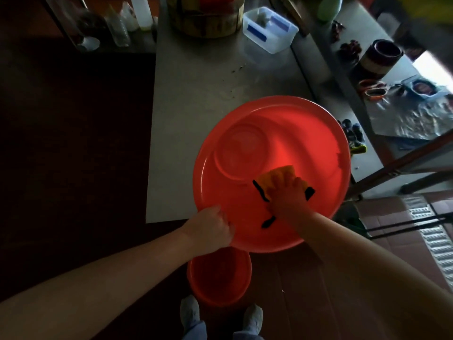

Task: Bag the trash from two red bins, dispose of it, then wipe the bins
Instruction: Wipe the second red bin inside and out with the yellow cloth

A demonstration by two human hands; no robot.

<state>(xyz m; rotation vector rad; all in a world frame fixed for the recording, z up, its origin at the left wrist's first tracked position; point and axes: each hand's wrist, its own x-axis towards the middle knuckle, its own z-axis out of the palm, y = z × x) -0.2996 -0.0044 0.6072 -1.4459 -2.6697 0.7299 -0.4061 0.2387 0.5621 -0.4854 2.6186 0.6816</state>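
Two red bins in shot, and neither shows any trash inside, so I'd judge the bagging and dumping done and the wiping under way. Up top, the big red bin [308,133] sits tipped toward the camera at the near edge of the worktop [196,94]. The left grip [210,227] is curled round its near rim, steadying it, while the right grip [286,192] bends its fingers over a yellow cloth [282,173] with black trim, pressing it onto the inner wall just beside the base. Down on the floor, the small red bin [220,278] waits near the shoes [190,312]; wiped or not, can't tell. Further back on the worktop: a clear plastic tub [269,29], a wooden block [206,18] and bottles [141,11], all well apart from the wiping. Scissors [372,89] and a crinkled silver sheet [411,116] lie off right. Nothing crowds the cloth's path.
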